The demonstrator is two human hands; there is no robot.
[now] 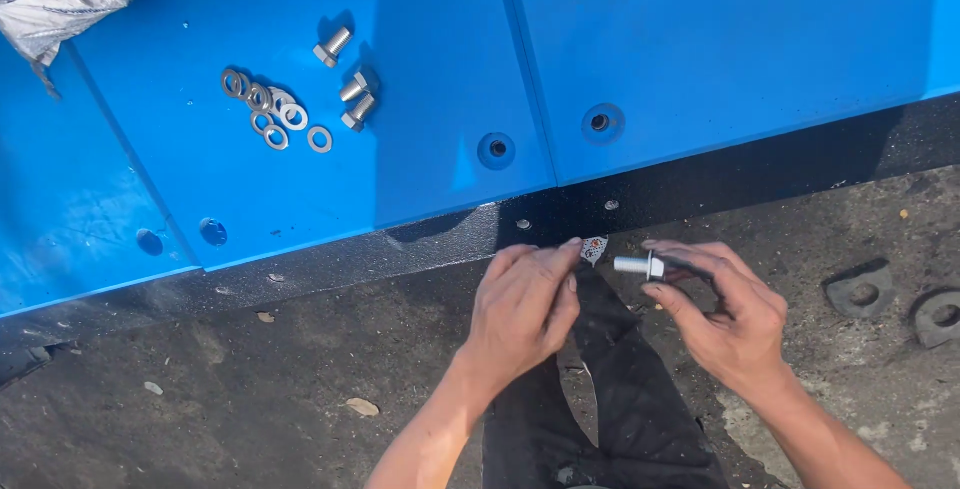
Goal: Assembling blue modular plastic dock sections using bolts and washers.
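Silver steel catches the sun as my right hand [728, 314] pinches a bolt [636, 266] by its head, shank pointing left toward my left hand [522, 304], whose fingertips are bunched together just short of the shank's tip. Whether those fingers hold a washer I cannot tell; they hide whatever is between them. Both hands hover over the dark ground in front of the black steel ledge [700, 184] that runs below the blue panels [400, 79]. By my reading, I am dressing the bolt before it goes in, and the next move calls for lining up the shank squarely and keeping a firm pinch on the head. Spare bolts [350, 84] and loose washers [272, 109] lie well apart, up toward the far left of the middle panel. Countersunk holes [497, 149] sit along the panels' near edge.
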